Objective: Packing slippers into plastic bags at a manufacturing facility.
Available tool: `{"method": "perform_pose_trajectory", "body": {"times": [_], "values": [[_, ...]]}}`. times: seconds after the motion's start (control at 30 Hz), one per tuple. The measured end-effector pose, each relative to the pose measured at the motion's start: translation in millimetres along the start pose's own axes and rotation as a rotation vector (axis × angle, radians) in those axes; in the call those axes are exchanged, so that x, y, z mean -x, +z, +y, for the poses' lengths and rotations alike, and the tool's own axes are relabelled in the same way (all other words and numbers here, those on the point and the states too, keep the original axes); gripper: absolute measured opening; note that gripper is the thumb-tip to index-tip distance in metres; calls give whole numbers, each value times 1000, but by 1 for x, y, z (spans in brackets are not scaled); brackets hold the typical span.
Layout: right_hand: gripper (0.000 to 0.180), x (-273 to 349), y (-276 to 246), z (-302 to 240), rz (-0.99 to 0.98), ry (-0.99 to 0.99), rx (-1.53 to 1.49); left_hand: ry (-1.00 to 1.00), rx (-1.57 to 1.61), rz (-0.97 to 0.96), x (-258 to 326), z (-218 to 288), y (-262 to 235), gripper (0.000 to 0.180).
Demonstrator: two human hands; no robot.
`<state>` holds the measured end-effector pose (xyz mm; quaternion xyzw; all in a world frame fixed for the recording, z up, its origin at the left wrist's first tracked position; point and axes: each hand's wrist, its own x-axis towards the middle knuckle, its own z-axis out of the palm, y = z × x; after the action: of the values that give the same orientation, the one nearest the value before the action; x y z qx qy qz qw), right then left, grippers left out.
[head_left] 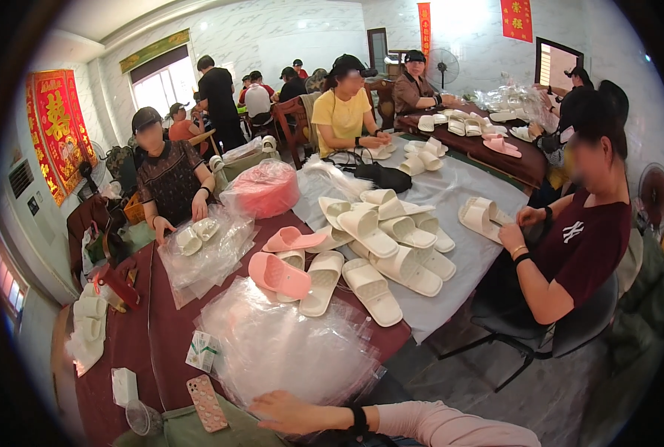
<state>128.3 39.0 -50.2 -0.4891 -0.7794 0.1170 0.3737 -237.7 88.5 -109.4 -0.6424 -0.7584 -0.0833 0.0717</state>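
My right hand (288, 412) reaches in from the lower right, a black band on its wrist. Its fingers look stretched out and hold nothing that I can see. It rests at the near table edge, beside a spread stack of clear plastic bags (280, 339) and over a green cloth (220, 423). My left hand is out of view. Beyond the bags lies a heap of cream slippers (399, 235). Two pink slippers, one in front (280, 276) and one behind (293, 239), sit at its left side.
A patterned phone (207, 403), a small white-green box (201, 351), a clear cup (144, 419) and a red flask (116, 287) stand on the maroon table (142, 328). Co-workers handle slippers at left (175, 171), right (570, 231) and back (343, 115). A pink bagged bundle (261, 188) lies farther off.
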Motion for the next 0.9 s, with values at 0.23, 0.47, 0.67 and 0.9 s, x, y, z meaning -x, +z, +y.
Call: {"method": "perform_pose_trajectory", "body": {"times": [0.23,0.47,0.67,0.9], "values": [[47,44,-53,42,-22,321,348,-87,188,79,22,27,-64,45],[55,75,-52,65,-142,491,599,156,352,265,44,90,-122,46],[60,78,-37,68,-91,496,653,808,541,127,42,168,-115,53],[59,87,-27,77,1,452,670,1037,652,-83,53,232,-89,36]]}}
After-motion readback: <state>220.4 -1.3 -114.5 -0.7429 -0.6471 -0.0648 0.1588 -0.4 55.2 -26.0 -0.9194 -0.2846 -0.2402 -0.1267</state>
